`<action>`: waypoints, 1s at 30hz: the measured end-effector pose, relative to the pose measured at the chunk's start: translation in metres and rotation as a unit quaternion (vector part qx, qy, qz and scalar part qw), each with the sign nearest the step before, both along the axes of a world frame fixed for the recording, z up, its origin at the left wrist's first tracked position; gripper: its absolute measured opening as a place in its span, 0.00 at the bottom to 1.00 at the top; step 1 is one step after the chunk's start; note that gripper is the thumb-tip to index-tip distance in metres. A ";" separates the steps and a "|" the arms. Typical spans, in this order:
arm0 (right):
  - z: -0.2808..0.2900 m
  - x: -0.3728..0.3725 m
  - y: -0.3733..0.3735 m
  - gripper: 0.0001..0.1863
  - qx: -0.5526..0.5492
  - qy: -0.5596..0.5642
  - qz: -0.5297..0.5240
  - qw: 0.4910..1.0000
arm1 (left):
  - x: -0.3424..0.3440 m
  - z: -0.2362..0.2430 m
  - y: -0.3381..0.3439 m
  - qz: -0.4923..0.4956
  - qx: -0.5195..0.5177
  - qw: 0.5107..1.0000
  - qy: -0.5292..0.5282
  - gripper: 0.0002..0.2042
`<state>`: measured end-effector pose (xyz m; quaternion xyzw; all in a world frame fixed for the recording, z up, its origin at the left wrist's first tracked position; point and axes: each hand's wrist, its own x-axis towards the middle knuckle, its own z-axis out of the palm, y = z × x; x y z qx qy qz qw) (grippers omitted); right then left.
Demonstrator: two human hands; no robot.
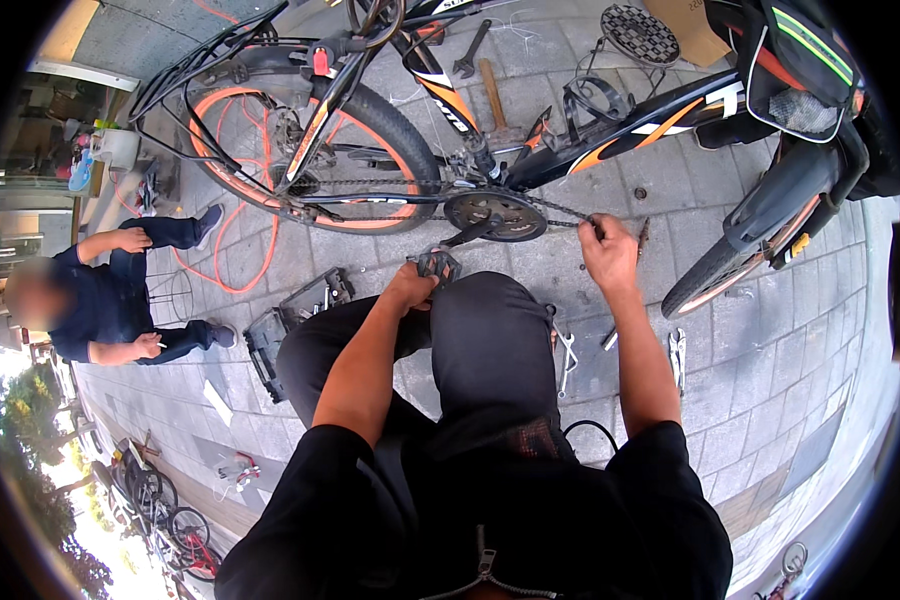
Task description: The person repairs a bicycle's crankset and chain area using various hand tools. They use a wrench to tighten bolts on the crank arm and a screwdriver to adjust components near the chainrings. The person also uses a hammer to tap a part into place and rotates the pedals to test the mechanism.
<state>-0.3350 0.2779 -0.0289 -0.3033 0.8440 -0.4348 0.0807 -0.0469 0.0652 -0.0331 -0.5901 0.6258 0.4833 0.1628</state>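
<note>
A black and orange bicycle (pixel 580 150) stands across the upper view, its chainring (pixel 495 215) just beyond my knee. My left hand (pixel 412 282) is closed on the pedal (pixel 438 262) at the end of the crank, left of my raised knee. My right hand (pixel 607 245) pinches the chain (pixel 560 208), which is stretched out to the right of the chainring. The rear wheel (pixel 410 145) with its orange rim is at the upper left. Wrenches (pixel 677 355) and small metal parts lie on the paving below my right hand.
An open tool case (pixel 270 340) lies left of my legs. A co-worker (pixel 90 290) sits at the left beside an orange hose (pixel 238 285). A hammer (pixel 492 95) and adjustable wrench (pixel 470 55) lie behind the frame. The front wheel (pixel 690 285) is at right. Several bicycles (pixel 160 500) stand lower left.
</note>
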 end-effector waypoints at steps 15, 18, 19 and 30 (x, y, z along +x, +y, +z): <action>-0.083 0.070 -0.028 0.19 0.080 -0.168 0.023 0.982 | 0.022 0.003 -0.030 0.056 -0.009 0.998 0.031 0.19; -0.104 0.075 -0.039 0.23 0.110 -0.201 0.044 0.972 | 0.024 0.006 -0.038 0.038 -0.018 0.999 0.027 0.20; -0.105 0.076 -0.043 0.23 0.121 -0.217 0.050 0.967 | 0.022 0.009 -0.037 0.029 -0.031 0.999 0.020 0.20; -0.190 0.102 0.024 0.21 0.150 -0.262 0.126 0.945 | 0.030 0.039 -0.060 0.059 -0.013 0.996 0.067 0.14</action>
